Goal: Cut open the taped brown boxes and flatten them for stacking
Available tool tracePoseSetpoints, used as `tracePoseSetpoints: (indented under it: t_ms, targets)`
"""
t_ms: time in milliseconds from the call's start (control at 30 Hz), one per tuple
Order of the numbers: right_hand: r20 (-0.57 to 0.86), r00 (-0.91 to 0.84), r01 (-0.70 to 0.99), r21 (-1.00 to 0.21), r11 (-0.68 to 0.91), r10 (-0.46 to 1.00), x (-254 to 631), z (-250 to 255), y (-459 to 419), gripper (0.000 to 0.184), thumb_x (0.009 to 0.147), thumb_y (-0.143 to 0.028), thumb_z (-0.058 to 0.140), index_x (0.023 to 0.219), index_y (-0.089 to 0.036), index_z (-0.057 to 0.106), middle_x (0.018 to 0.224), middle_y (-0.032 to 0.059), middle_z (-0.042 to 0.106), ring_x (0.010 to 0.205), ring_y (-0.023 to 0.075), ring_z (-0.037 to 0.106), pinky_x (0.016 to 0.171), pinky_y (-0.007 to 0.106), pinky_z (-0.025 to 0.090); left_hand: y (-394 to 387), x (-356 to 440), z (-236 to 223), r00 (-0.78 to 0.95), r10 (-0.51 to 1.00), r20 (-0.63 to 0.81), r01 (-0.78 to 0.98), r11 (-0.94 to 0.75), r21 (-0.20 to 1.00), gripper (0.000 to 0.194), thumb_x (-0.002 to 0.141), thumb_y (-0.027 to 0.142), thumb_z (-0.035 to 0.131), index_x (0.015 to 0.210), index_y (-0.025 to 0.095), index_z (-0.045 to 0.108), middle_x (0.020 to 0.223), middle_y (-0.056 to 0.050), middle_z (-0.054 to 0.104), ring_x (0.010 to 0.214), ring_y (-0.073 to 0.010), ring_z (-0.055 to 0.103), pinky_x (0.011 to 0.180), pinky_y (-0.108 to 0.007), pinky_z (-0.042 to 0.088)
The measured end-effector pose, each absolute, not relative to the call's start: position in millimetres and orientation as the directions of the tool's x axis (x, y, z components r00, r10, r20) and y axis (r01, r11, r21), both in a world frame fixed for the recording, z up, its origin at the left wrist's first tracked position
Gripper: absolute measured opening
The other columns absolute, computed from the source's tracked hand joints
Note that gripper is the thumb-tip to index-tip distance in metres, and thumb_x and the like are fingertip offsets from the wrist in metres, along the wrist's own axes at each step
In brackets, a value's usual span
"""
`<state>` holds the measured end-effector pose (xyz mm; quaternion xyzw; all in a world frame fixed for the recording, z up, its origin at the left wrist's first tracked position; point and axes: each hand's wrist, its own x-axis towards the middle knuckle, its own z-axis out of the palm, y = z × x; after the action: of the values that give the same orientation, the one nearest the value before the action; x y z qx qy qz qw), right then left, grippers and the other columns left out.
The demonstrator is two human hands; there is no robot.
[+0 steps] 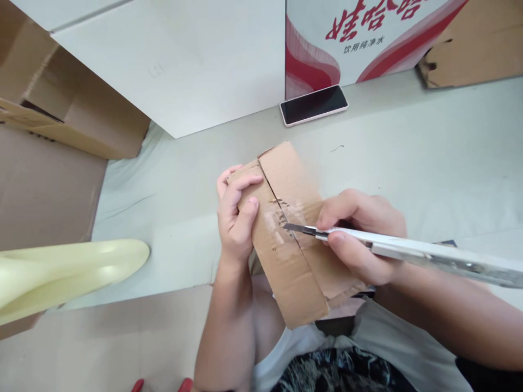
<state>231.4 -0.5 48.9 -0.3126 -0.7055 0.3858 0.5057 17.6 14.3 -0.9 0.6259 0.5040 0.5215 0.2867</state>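
A small brown cardboard box [294,288] is held tilted in front of my body. My left hand [239,212] grips its upper left edge, thumb and a finger pressing on the taped face. Along that face runs a seam between two flaps, crossed by torn clear tape [281,226]. In my right hand [363,234] is a box cutter [392,247] with a white and metal body, pinched between thumb and fingers. Its dark blade points left, and the tip lies over the tape near the seam; whether it touches I cannot tell.
A phone [314,105] lies by a white and red carton [318,60]. Large cardboard boxes [81,103] stand at left, with cardboard [478,49] at upper right. A pale yellow curved object [81,267] juts in from the left. Pale tiled floor [102,348] shows below.
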Motion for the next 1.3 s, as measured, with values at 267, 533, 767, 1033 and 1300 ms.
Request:
tracePoseSetpoints:
  t_ms: [267,533,767,1033,1300]
  targets:
    - [0.447,-0.286,0.055,-0.875,0.480,0.848,233,47,-2,0.012,0.088,-0.023,0.065,0.077,-0.023,0.060,0.052,-0.0050,0.055,0.040,0.0083,0.045,0.038,0.023,0.033,14,17,-6,-0.051,0.924,0.379,0.325,-0.343,0.881,0.039,0.094,0.063,0.060,0.109,0.030,0.075,0.125,-0.009,0.066,0.138,-0.0342,0.054,0.124,-0.058,0.040]
    - [0.407,-0.306,-0.059,-0.910,0.409,0.861,240,47,-4,0.012,0.097,-0.030,0.065,0.087,-0.024,0.064,0.059,-0.0035,0.056,0.045,0.0106,0.047,0.041,0.026,0.033,14,15,-10,-0.116,0.907,0.405,0.234,-0.372,0.898,0.027,0.089,0.051,0.070,0.104,0.030,0.078,0.121,-0.008,0.068,0.135,-0.0328,0.055,0.122,-0.053,0.041]
    - [0.337,0.001,0.094,-0.937,0.335,0.942,243,31,8,0.020,0.093,-0.041,0.078,0.098,-0.025,0.068,0.065,-0.0063,0.063,0.046,0.0075,0.049,0.042,0.023,0.036,22,7,-19,-0.469,0.835,0.286,-0.031,-0.340,0.940,0.019,0.077,0.027,0.060,0.092,0.025,0.071,0.112,-0.006,0.070,0.112,-0.0263,0.066,0.104,-0.042,0.050]
    - [-0.060,-0.072,0.481,-0.876,-0.018,0.996,249,35,21,0.033,0.101,-0.056,0.055,0.088,-0.025,0.057,0.071,0.0021,0.074,0.059,0.0167,0.066,0.059,0.030,0.046,28,3,-18,-0.687,0.688,0.235,-0.077,-0.391,0.917,0.015,0.063,0.021,0.055,0.076,0.021,0.062,0.095,-0.005,0.069,0.099,-0.0208,0.065,0.096,-0.034,0.051]
    - [-0.415,-0.196,0.794,-0.598,-0.105,0.888,266,49,33,0.031,0.087,-0.052,0.064,0.080,-0.026,0.051,0.072,0.0023,0.066,0.066,0.0210,0.056,0.062,0.034,0.038,28,1,-16,-0.703,0.686,0.186,-0.134,-0.385,0.913,0.010,0.061,0.019,0.056,0.070,0.020,0.057,0.094,-0.006,0.067,0.098,-0.0207,0.062,0.095,-0.034,0.048]
